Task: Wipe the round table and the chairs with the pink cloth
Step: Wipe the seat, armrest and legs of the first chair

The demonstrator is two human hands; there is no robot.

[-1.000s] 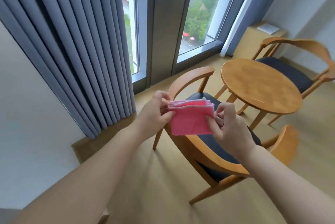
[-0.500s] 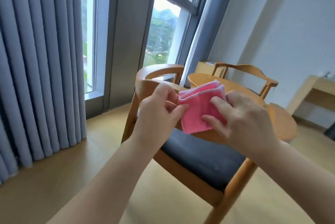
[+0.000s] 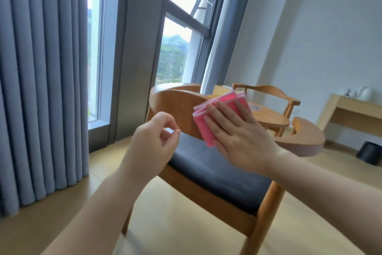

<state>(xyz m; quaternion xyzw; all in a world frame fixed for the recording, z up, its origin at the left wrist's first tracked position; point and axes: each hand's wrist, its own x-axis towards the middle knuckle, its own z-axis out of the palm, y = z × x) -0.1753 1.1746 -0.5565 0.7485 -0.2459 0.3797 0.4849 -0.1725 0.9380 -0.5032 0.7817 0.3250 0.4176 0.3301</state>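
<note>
The folded pink cloth point(image 3: 239, 102) lies under the straight fingers of my right hand point(image 3: 237, 141), which presses it flat at the right end of the near chair's curved wooden backrest point(image 3: 173, 108). The thumb's hold is hidden. My left hand point(image 3: 153, 147) hovers just left of the cloth above the dark seat cushion point(image 3: 206, 168), fingers loosely curled and holding nothing. Behind the near chair stands the round wooden table point(image 3: 270, 119), partly hidden by my right hand. A second wooden chair point(image 3: 268, 91) is beyond the table.
Grey curtains point(image 3: 41, 89) and a tall window fill the left. A wooden desk point(image 3: 351, 108) with a white kettle point(image 3: 363, 91) stands at the right wall, a black bin point(image 3: 370, 152) beneath it. The near chair's armrest point(image 3: 306, 139) juts out to the right.
My left hand has let go of the cloth and drawn back to the left. My right hand now lies flat over the cloth at the chair's backrest. The view has tilted upward.
</note>
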